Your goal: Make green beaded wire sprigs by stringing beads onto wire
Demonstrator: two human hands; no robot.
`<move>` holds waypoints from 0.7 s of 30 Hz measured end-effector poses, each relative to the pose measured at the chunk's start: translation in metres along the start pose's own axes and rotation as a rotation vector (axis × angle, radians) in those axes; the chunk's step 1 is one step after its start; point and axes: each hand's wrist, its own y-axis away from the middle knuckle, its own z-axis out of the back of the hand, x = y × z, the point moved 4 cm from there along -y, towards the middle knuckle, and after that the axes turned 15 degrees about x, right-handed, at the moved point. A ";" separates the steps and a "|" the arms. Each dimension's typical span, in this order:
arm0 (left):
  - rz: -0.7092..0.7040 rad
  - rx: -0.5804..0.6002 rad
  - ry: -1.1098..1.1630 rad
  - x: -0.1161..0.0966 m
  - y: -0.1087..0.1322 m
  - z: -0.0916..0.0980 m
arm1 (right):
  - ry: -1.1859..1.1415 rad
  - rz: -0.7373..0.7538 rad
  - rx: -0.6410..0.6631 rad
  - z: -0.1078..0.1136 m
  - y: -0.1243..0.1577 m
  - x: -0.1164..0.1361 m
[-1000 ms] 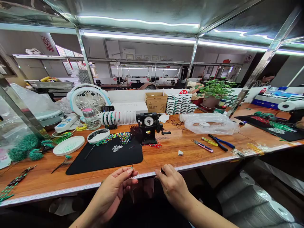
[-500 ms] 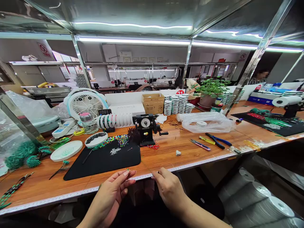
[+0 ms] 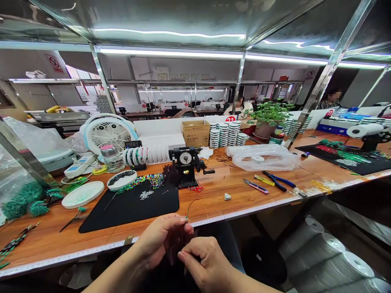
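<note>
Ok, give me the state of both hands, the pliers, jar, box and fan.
Left hand, pinching a thin strand
Right hand, fingers curled in; contents unclear
Pliers, handles spread
Jar, pink lid on
Box, top open
Fan, upright; running or not unclear

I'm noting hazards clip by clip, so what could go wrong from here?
The left hand pinches a thin strand in its fingertips, close to the bench's front edge in this view; if the strand slipped, it might drop off the bench and be hard to find.

Small white pieces lie loose on the flat black mat, so a passing hand or sleeve could scatter them.
</note>
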 end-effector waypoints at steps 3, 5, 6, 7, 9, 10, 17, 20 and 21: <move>0.010 0.079 -0.093 -0.007 -0.001 0.003 | 0.040 -0.004 0.014 0.003 0.001 0.000; 0.010 0.101 -0.146 -0.013 -0.002 0.006 | 0.016 -0.002 -0.026 0.015 0.000 0.000; 0.017 0.106 -0.169 -0.016 -0.002 0.008 | -0.004 -0.013 -0.086 0.023 -0.001 -0.002; 0.031 0.104 -0.194 -0.018 -0.003 0.008 | -0.029 -0.030 -0.169 0.033 -0.004 -0.005; 0.068 0.094 -0.264 -0.024 -0.004 0.009 | -0.117 -0.073 -0.291 0.051 -0.012 -0.015; 0.087 0.087 -0.306 -0.027 -0.005 0.010 | -0.194 -0.095 -0.274 0.055 -0.018 -0.021; 0.135 0.066 -0.441 -0.037 -0.005 0.010 | -0.446 -0.146 -0.001 0.048 -0.041 -0.028; 0.154 0.070 -0.503 -0.037 -0.006 0.008 | -0.446 -0.178 -0.025 0.045 -0.040 -0.024; 0.156 0.060 -0.544 -0.036 -0.006 0.007 | -0.452 -0.198 -0.032 0.044 -0.040 -0.024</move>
